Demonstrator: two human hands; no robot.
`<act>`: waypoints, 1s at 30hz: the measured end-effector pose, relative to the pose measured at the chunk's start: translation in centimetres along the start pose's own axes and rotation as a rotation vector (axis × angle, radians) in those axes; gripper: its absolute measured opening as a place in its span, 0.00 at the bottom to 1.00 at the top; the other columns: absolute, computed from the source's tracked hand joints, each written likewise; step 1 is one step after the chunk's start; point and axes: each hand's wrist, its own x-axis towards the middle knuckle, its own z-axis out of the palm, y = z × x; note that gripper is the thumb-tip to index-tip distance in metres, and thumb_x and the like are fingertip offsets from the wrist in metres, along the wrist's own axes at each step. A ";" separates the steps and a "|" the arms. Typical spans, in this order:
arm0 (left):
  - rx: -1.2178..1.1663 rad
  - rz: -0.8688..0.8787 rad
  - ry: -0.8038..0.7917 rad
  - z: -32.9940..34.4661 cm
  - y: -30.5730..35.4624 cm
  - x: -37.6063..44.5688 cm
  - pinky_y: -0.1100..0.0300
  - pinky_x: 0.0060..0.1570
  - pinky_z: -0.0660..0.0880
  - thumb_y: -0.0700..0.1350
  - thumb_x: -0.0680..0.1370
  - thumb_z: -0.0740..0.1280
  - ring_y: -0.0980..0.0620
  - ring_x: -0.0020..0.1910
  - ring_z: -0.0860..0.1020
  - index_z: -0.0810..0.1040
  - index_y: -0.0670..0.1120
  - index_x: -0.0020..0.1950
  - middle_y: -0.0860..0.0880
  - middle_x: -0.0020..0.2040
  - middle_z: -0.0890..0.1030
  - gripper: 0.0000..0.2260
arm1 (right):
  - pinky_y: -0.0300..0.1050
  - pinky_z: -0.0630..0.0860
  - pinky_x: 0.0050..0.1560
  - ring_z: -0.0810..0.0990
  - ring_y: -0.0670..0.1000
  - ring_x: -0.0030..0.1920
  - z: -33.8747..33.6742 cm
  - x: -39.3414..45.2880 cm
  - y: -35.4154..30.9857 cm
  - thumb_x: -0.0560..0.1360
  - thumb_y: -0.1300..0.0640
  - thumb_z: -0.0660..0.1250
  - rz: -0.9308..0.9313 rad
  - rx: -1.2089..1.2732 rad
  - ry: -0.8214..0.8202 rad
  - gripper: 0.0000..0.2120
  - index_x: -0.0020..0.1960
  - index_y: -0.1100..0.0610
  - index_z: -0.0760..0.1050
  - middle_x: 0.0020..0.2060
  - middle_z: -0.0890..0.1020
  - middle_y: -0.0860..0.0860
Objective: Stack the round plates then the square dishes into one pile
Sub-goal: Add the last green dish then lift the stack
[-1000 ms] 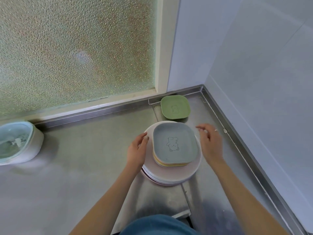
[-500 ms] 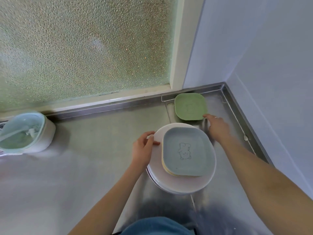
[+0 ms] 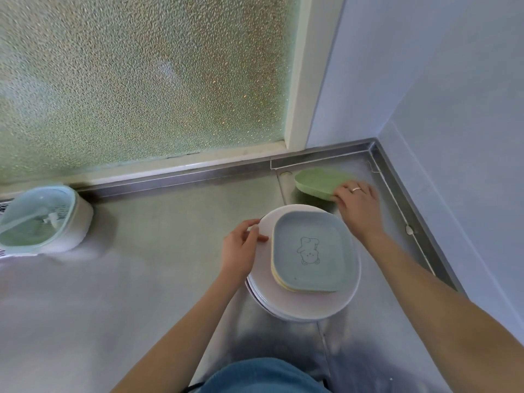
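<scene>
A pile of round white plates (image 3: 306, 307) stands on the steel counter. On it lie a yellow square dish (image 3: 279, 282), mostly covered, and a grey-blue square dish (image 3: 312, 251) with a bear drawing on top. My left hand (image 3: 241, 248) grips the pile's left rim, thumb on the top plate. My right hand (image 3: 357, 205) grips the near edge of a green square dish (image 3: 317, 180) in the back corner and tilts it up off the counter.
The steel counter (image 3: 170, 265) ends in a raised rim at the back and right, against a frosted window and white walls. A pale green and white lidded container (image 3: 39, 219) stands at the far left.
My right hand went from beside the pile to the green dish, took hold of its near edge and tilted it up. My left hand stayed on the pile's rim.
</scene>
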 end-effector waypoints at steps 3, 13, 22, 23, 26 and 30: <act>-0.005 0.019 -0.014 0.0 -0.1 -0.4 0.69 0.36 0.73 0.43 0.79 0.60 0.64 0.37 0.78 0.79 0.49 0.57 0.54 0.37 0.82 0.11 | 0.51 0.66 0.57 0.79 0.59 0.44 -1.4 -0.3 -2.0 0.78 0.56 0.61 -0.024 0.000 0.048 0.08 0.45 0.55 0.78 0.42 0.82 0.55; -0.035 0.026 -0.087 0.1 -0.2 -2.0 0.61 0.52 0.70 0.43 0.78 0.63 0.51 0.48 0.77 0.78 0.45 0.61 0.51 0.47 0.80 0.12 | 0.48 0.69 0.36 0.75 0.59 0.35 -6.8 -6.0 -5.2 0.76 0.54 0.63 0.043 0.236 0.254 0.08 0.42 0.57 0.76 0.34 0.78 0.55; 0.039 0.160 -0.113 0.0 -0.4 -3.5 0.53 0.60 0.74 0.48 0.77 0.58 0.49 0.55 0.79 0.80 0.45 0.58 0.47 0.56 0.83 0.16 | 0.47 0.69 0.36 0.75 0.54 0.36 -4.6 -14.3 -13.9 0.75 0.49 0.64 -0.090 0.091 0.331 0.11 0.39 0.53 0.77 0.32 0.76 0.49; 0.031 0.167 -0.116 0.0 -0.4 -3.6 0.54 0.59 0.74 0.45 0.79 0.58 0.50 0.54 0.79 0.80 0.45 0.57 0.47 0.55 0.83 0.14 | 0.47 0.70 0.36 0.75 0.54 0.36 -4.4 -14.6 -14.4 0.75 0.48 0.63 -0.099 0.093 0.315 0.11 0.38 0.53 0.77 0.31 0.76 0.49; 0.029 0.155 -0.124 -0.1 -0.5 -3.8 0.54 0.58 0.74 0.42 0.80 0.58 0.50 0.53 0.79 0.80 0.45 0.57 0.49 0.53 0.83 0.12 | 0.46 0.69 0.36 0.76 0.53 0.36 -4.0 -15.0 -15.4 0.74 0.45 0.62 -0.074 0.074 0.233 0.12 0.39 0.51 0.77 0.31 0.76 0.48; 0.021 0.099 -0.103 -0.4 -0.8 -3.7 0.57 0.61 0.71 0.45 0.81 0.57 0.51 0.58 0.76 0.77 0.46 0.62 0.49 0.59 0.80 0.14 | 0.47 0.67 0.42 0.79 0.54 0.43 -4.5 -15.0 -15.2 0.75 0.43 0.58 -0.020 0.153 0.165 0.14 0.44 0.49 0.78 0.38 0.81 0.46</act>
